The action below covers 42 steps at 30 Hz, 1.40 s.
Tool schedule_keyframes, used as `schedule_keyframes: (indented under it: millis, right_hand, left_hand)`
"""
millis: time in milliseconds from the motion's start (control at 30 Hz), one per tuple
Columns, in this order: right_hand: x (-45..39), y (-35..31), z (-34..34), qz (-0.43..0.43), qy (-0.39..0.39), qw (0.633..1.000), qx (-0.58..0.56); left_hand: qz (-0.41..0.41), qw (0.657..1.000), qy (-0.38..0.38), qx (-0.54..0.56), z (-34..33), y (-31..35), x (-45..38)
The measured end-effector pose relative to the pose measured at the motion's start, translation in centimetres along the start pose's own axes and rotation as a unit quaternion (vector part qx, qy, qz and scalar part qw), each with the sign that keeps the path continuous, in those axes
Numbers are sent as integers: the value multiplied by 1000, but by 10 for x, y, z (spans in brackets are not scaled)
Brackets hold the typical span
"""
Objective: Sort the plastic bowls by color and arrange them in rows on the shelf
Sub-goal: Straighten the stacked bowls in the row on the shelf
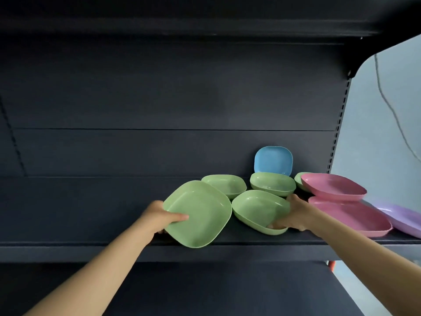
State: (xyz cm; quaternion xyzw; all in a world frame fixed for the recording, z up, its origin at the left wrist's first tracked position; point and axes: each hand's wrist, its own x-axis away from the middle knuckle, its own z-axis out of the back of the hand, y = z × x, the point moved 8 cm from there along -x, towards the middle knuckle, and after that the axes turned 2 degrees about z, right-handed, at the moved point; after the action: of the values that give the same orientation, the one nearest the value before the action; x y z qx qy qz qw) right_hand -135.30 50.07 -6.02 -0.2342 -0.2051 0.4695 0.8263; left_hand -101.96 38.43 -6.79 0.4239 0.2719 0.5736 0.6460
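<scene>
My left hand (163, 216) grips the left rim of a tilted green bowl (202, 215), thumb inside it, over the front of the dark shelf (91, 208). To its right, my right hand (293, 214) grips the right rim of a second green bowl (257, 208). Two more green bowls (225, 184) (272, 183) sit behind them, and a sliver of another green bowl (299, 180) shows behind the pink ones. A blue bowl (273, 160) leans against the back panel. Two pink bowls (335, 187) (355, 218) lie at the right, with a purple bowl (403, 218) beyond them.
The shelf's left half is bare dark board. Another dark shelf (205, 21) hangs overhead, and a lower shelf (205, 290) lies below. A slotted upright (337, 131) marks the right end, with a pale wall (387, 110) and a hanging cable beyond.
</scene>
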Motion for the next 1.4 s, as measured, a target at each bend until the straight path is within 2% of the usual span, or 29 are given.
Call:
schedule_keyframes:
  millis: [133,267,467,700,867,1100,1400]
  right_hand:
    - [1,-5,-9,-52,-35,998,7]
    - [-6,-11,-16,-41,-25,994,-100]
    - [3,-47,-53,-75,-101,979,-158]
    - [36,-151,-107,-39,-117,966,-228]
    - [71,-249,-174,2,-160,932,-325]
    - [136,-376,-268,45,-211,901,-376]
    - [192,-494,-352,75,-214,899,-375]
  left_hand:
    - [-1,991,82,105,21,-12,11]
    - [5,976,128,174,45,-26,23]
    - [26,947,184,262,120,-66,43]
    - [46,922,241,301,248,-138,71]
    - [26,907,293,300,340,-180,96]
    - [31,901,319,293,456,-244,122]
    - [22,888,356,290,564,-306,152]
